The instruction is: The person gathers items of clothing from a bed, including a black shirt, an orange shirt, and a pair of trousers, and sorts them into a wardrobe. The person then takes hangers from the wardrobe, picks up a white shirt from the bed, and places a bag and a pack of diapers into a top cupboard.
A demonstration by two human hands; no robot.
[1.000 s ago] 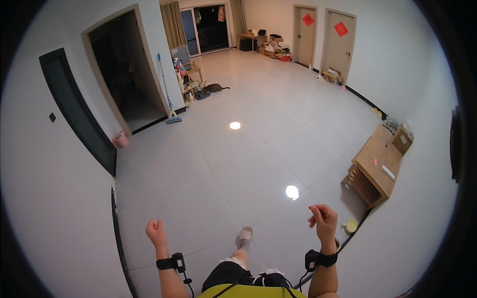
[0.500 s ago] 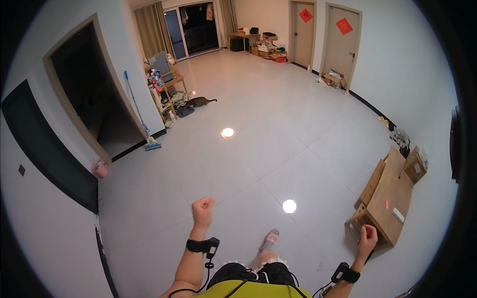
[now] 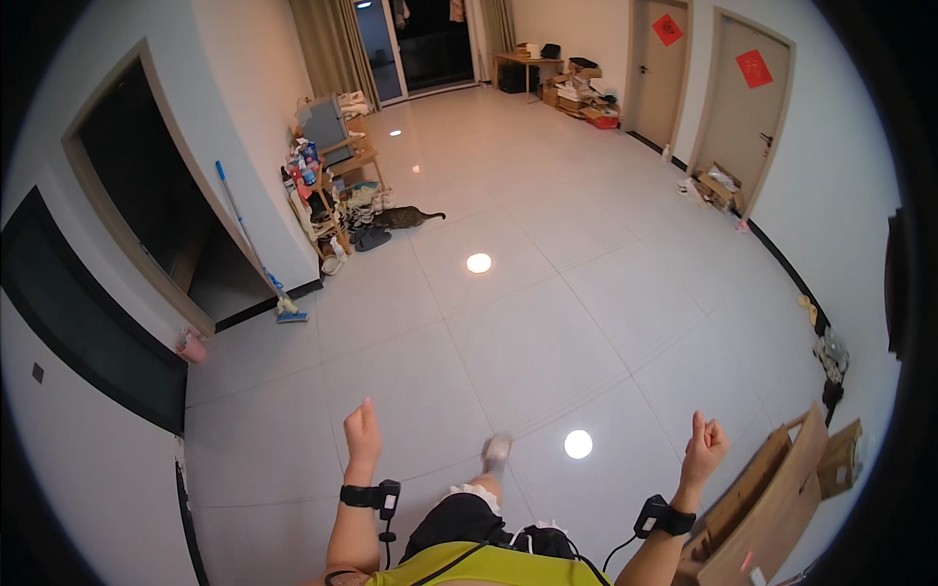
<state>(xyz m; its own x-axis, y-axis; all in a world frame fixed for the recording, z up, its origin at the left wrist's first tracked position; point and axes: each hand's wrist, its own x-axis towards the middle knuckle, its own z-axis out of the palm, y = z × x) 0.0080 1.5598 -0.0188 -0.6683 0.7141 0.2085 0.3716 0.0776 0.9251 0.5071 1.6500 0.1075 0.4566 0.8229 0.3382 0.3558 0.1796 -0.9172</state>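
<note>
My left hand [image 3: 362, 437] is held out in front of me over the floor, its fingers curled into a fist with nothing showing in it. At the right, my right hand [image 3: 704, 451] is closed too, thumb pointing up, with no object visible in it. It is nearest to the wooden table [image 3: 772, 518], though apart from it. Each wrist wears a black strap with a small device, the left device [image 3: 389, 499] and the right device [image 3: 649, 517], with cables running toward my body. One foot in a slipper [image 3: 497, 452] is stepped forward on the tiles.
A cat [image 3: 405, 217] is by shoes and a cluttered rack [image 3: 318, 190] at the left. A blue mop [image 3: 252, 244] leans near a dark doorway. Cardboard boxes [image 3: 586, 96] stand at the back; another box [image 3: 721, 186] sits by a door. A pink bin [image 3: 191, 346] is left.
I have moved forward, and the cat, rack and wooden table appear nearer. Both hands have swung to new positions; the right one is raised with its thumb up. A different foot position shows.
</note>
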